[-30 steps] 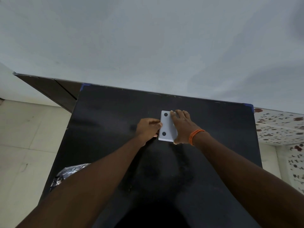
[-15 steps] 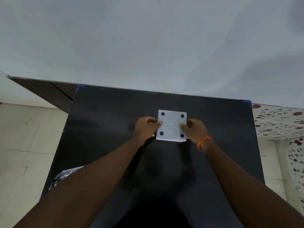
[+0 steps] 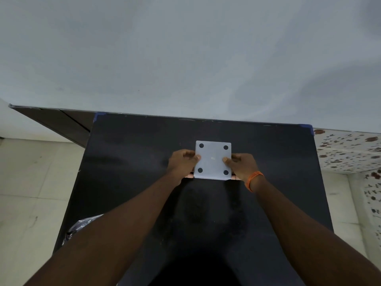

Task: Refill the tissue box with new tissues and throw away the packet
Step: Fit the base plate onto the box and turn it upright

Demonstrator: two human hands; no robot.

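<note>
The tissue box lies upside down on the black table, showing a white square base with a dark round foot in each corner. A thin strip of its pinkish body shows under the base's near edge. My left hand grips its left side, thumb on the base. My right hand, an orange band on the wrist, grips its right side, thumb also on the base. A crumpled clear plastic packet lies at the table's left edge, partly hidden by my left forearm.
The table stands against a plain grey wall. Pale floor tiles lie to the left and a speckled tiled surface to the right. A dark panel runs along the wall at the left.
My right hand slid off the top of the box's base to its right side, uncovering all the feet. The left hand stayed on the left side.
</note>
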